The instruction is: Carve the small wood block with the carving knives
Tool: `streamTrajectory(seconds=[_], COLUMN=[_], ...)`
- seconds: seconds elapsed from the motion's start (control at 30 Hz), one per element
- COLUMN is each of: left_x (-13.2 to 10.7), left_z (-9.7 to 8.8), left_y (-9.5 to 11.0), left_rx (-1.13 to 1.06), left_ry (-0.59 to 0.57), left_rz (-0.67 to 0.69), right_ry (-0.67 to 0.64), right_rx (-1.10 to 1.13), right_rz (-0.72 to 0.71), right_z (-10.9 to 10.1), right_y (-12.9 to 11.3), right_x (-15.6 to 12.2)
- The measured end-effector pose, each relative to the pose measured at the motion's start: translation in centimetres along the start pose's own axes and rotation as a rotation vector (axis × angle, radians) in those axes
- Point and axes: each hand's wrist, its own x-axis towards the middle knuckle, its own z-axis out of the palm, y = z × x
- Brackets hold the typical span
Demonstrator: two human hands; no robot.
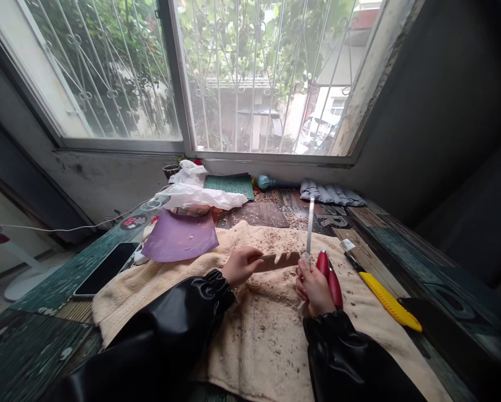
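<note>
Between the thumb and fingers of my left hand [240,266] is one end of a flat brown piece of wood [271,263], notched along its upper edge. My right hand [315,287] is closed around the lower end of a narrow metal blade [310,226], which points upward beside the far end of the wood. The fingers hide how the blade is mounted. Just right of that hand, two red handles [335,285] lie on the beige towel [259,346]. Wood shavings are scattered under both hands.
A yellow-handled tool [388,298] lies to the right. At left are a phone [107,269] and a curved purple sheet [181,235]. White plastic [208,197], a green mat [229,184] and a grey padded bundle [332,194] line the back, below the barred window.
</note>
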Motion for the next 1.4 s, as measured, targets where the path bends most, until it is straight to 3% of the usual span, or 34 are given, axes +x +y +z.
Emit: streamTrajectory(seconds=[0.2, 0.4, 0.53, 0.7, 1.4], left_x=[-0.6, -1.2, -1.4, -1.5, -1.4], left_z=[1.4, 1.9, 1.8, 1.8, 1.8], left_y=[-1.6, -2.1, -1.9, -1.9, -1.6], left_rx=[0.286, 0.292, 0.264, 0.251, 0.183], left_ry=[0.18, 0.202, 0.224, 0.226, 0.183], left_rz=[0.079, 0.1, 0.124, 0.139, 0.147], right_ry=[-0.005, -0.048, -0.068, -0.136, -0.153], right_rx=[-0.243, -0.973, -1.195, -1.286, -1.297], right_rz=[-0.069, -0.319, -0.375, -0.39, -0.352], right_z=[-0.5, 0.6, 0.8, 0.7, 1.1], right_y=[-0.3, -0.5, 0.0, 0.1, -0.5], right_x=[-0.4, -2.4, -2.8, -2.7, -3.4])
